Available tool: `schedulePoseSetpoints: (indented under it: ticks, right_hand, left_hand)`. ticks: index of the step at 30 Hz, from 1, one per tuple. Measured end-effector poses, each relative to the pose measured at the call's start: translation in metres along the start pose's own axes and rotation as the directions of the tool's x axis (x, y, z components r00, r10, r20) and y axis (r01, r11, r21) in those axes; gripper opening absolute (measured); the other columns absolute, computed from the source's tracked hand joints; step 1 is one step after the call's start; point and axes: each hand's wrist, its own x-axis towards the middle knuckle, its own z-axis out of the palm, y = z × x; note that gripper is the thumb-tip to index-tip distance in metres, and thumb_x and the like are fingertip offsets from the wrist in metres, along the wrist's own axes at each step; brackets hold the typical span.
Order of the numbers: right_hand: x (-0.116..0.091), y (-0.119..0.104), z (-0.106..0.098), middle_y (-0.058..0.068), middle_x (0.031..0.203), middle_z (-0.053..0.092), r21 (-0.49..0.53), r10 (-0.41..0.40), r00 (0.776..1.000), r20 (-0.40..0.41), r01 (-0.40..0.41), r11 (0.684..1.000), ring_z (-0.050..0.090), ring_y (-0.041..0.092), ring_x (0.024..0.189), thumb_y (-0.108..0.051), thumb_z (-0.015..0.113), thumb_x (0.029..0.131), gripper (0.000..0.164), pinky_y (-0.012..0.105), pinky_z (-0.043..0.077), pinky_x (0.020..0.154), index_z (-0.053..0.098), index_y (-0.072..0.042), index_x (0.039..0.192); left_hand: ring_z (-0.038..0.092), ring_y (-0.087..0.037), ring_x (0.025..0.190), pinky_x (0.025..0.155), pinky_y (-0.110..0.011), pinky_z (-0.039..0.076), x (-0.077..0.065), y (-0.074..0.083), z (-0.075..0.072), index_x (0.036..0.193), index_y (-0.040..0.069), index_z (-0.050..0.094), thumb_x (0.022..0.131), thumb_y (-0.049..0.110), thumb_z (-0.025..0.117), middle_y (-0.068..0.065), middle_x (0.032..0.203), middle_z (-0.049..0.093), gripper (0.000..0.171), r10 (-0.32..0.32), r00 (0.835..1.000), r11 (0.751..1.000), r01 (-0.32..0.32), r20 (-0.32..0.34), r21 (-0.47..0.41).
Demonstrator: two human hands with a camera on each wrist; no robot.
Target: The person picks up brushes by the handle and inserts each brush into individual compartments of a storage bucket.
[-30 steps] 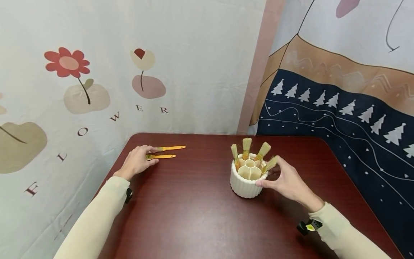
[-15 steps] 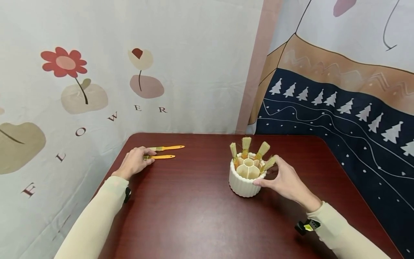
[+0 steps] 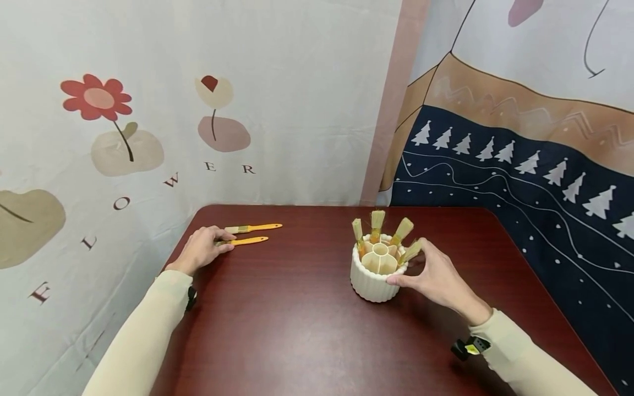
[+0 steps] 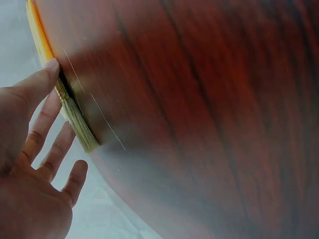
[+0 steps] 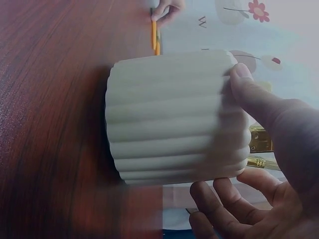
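Note:
My left hand [image 3: 200, 250] is at the left of the table, pinching the nearer yellow-handled paintbrush [image 3: 251, 240] between thumb and forefinger. In the left wrist view the thumb lies on this paintbrush [image 4: 77, 122] just above its bristles, and the other fingers are spread. A second yellow-handled paintbrush [image 3: 257, 227] lies just beyond it. My right hand [image 3: 443, 278] grips a white ribbed brush holder [image 3: 373, 283], thumb at the rim and fingers at its side. Several paintbrushes [image 3: 377, 223] stand in the holder's compartments, bristles up. The right wrist view shows the holder's ribbed wall [image 5: 174, 117] close up.
The dark red wooden table [image 3: 297, 330] has rounded far corners. Behind it hangs a pale flower-print cloth [image 3: 307, 110]. A navy cloth with white trees [image 3: 500, 181] hangs at the right.
My left hand has shifted slightly left, uncovering the bristles of the farther paintbrush. The nearer paintbrush has tilted a little. My right hand stays on the brush holder.

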Motion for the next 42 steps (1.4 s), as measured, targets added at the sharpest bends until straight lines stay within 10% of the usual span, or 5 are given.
schedulePoseSetpoints:
  ticks: [13, 29, 37, 42]
  right_hand:
    - [-0.005, -0.004, 0.006, 0.011, 0.120, 0.076, -0.032, -0.003, 0.999, -0.048, 0.001, 0.999, 0.077, 0.021, 0.105, -0.055, 0.107, 0.083, 0.077, 0.025, 0.063, 0.084, 0.062, -0.011, 0.128]
    - [-0.013, -0.014, 0.013, 0.013, 0.120, 0.070, -0.143, -0.013, 0.995, -0.100, -0.002, 0.990, 0.078, 0.026, 0.111, -0.065, 0.102, 0.084, 0.081, 0.035, 0.064, 0.088, 0.060, -0.009, 0.124]
    - [-0.014, -0.015, 0.011, 0.011, 0.116, 0.071, -0.181, -0.018, 0.994, -0.103, -0.001, 0.983, 0.075, 0.025, 0.107, -0.069, 0.100, 0.084, 0.081, 0.039, 0.062, 0.086, 0.060, -0.010, 0.123]
    - [-0.013, -0.015, 0.008, 0.011, 0.116, 0.073, -0.176, -0.008, 0.997, -0.074, -0.005, 0.984, 0.076, 0.023, 0.105, -0.071, 0.099, 0.085, 0.082, 0.036, 0.062, 0.083, 0.059, -0.011, 0.124]
  left_hand:
    - [0.075, -0.045, 0.129, 0.113, -0.069, 0.058, 0.000, 0.012, 0.001, 0.127, 0.012, 0.089, 0.104, 0.026, 0.091, -0.018, 0.129, 0.082, 0.027, -0.017, 1.000, 0.998, 0.016, -0.022, -0.064]
    - [0.084, -0.038, 0.107, 0.097, -0.057, 0.070, -0.002, 0.046, 0.003, 0.123, 0.006, 0.088, 0.101, 0.017, 0.095, -0.016, 0.118, 0.080, 0.025, 0.091, 0.977, 0.978, -0.124, -0.193, -0.166]
    - [0.082, -0.028, 0.099, 0.084, -0.011, 0.059, -0.003, 0.059, 0.004, 0.118, 0.009, 0.091, 0.096, 0.011, 0.098, -0.009, 0.110, 0.081, 0.023, 0.143, 0.944, 0.963, -0.202, -0.296, -0.179]
    - [0.079, -0.027, 0.099, 0.081, -0.006, 0.048, -0.007, 0.063, 0.002, 0.118, 0.010, 0.092, 0.094, 0.009, 0.099, -0.008, 0.110, 0.084, 0.025, 0.159, 0.919, 0.956, -0.234, -0.360, -0.175]
